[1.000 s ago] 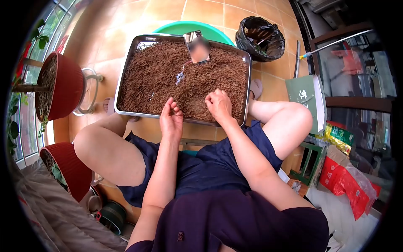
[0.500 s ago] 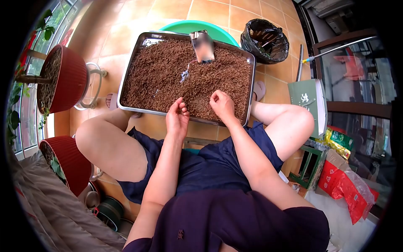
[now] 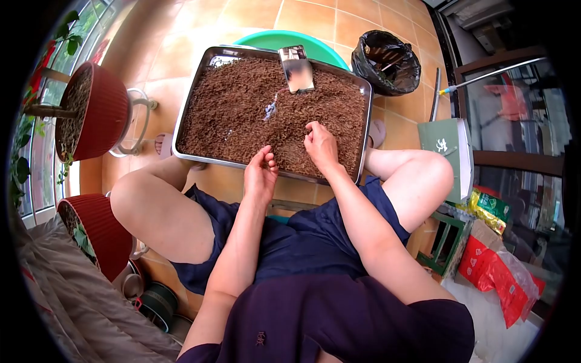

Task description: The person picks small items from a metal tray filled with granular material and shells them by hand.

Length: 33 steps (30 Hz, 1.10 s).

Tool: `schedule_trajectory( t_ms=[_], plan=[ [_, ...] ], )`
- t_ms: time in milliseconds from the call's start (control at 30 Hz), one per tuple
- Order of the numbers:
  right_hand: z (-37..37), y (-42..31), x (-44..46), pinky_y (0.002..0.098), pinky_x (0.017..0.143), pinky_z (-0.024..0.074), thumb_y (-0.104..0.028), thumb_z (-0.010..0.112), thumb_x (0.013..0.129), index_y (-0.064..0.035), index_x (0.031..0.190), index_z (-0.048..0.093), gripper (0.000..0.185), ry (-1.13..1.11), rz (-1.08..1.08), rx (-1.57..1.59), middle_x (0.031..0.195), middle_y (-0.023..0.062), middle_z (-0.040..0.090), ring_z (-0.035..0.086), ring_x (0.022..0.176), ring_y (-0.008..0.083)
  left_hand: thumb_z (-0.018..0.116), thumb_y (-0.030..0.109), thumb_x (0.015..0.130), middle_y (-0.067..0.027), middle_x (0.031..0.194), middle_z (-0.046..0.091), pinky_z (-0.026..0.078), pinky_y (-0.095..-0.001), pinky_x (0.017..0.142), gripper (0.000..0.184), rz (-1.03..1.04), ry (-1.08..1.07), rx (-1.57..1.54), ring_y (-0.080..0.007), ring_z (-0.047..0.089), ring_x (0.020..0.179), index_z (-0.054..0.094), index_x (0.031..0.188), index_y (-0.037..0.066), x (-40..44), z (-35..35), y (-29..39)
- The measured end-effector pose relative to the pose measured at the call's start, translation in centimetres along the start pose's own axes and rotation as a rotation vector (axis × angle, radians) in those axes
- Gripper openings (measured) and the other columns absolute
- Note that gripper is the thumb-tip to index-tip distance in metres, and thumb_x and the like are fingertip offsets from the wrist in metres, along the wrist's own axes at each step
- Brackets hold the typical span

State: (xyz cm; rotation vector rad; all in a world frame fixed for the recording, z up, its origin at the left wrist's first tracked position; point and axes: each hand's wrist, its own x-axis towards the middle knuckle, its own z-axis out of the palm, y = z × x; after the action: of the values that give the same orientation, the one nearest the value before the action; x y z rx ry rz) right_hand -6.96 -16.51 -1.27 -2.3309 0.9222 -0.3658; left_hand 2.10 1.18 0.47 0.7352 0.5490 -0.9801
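A metal tray [image 3: 176,134] filled with brown, coarse, granular material [image 3: 227,100] stands between my knees. My left hand [image 3: 261,175] is at the tray's near rim, palm partly up, its fingers curled and the thumb against the index finger. Over the material to its right, my right hand [image 3: 321,147] has thumb and index finger pinched together. Anything between either set of fingertips is too small to make out. A phone [image 3: 297,78] lies at the far side of the tray, and a small whitish-blue crumpled bit [image 3: 270,110] rests on the material.
A green basin [image 3: 290,37] shows behind the tray, beside a bin lined with a black bag [image 3: 396,81]. Red plant pots [image 3: 109,112] stand at the left. A green box or book [image 3: 439,142] and red packaging [image 3: 493,272] are at the right.
My right hand has moved slightly farther over the tray. My left hand has drawn back a little toward the near rim. The view has shifted slightly.
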Motion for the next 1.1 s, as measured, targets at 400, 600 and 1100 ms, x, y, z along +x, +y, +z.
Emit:
schedule_trajectory(
  t_ms=[400, 600, 1100],
  plan=[
    [1.8, 0.7, 0.2, 0.0381, 0.067, 0.0519, -0.010, 0.066, 0.080, -0.0028, 0.086, 0.058, 0.013, -0.015, 0.110, 0.061, 0.080, 0.0125, 0.063, 0.063, 0.074, 0.0270, 0.053, 0.018, 0.097, -0.0011, 0.081, 0.061, 0.045, -0.0231, 0.059, 0.025, -0.005, 0.014, 0.016, -0.0096, 0.052, 0.067, 0.060, 0.115, 0.002, 0.2, -0.3, -0.1],
    [-1.0, -0.5, -0.5, 0.0223, 0.057, 0.0481, -0.017, 0.064, 0.091, -0.0043, 0.096, 0.062, 0.014, -0.303, 0.544, 0.973, 0.080, 0.0006, 0.061, 0.056, 0.065, 0.0066, 0.056, 0.018, 0.097, -0.0004, 0.085, 0.063, 0.047, -0.0221, 0.062, 0.025, -0.055, -0.028, 0.121, -0.0085, 0.055, 0.070, 0.060, 0.116, 0.002, -0.1, 0.4, -0.4],
    [-2.2, -5.8, -3.4, 0.0253, 0.062, 0.0514, -0.014, 0.069, 0.086, -0.0011, 0.089, 0.061, 0.015, -0.170, 0.071, 0.470, 0.076, 0.0016, 0.065, 0.062, 0.068, 0.0091, 0.070, 0.023, 0.090, 0.0058, 0.075, 0.061, 0.033, -0.0172, 0.050, 0.020, 0.144, -0.070, 0.538, -0.0013, 0.045, 0.058, 0.071, 0.100, 0.006, -0.8, 2.2, -1.7]
  ],
)
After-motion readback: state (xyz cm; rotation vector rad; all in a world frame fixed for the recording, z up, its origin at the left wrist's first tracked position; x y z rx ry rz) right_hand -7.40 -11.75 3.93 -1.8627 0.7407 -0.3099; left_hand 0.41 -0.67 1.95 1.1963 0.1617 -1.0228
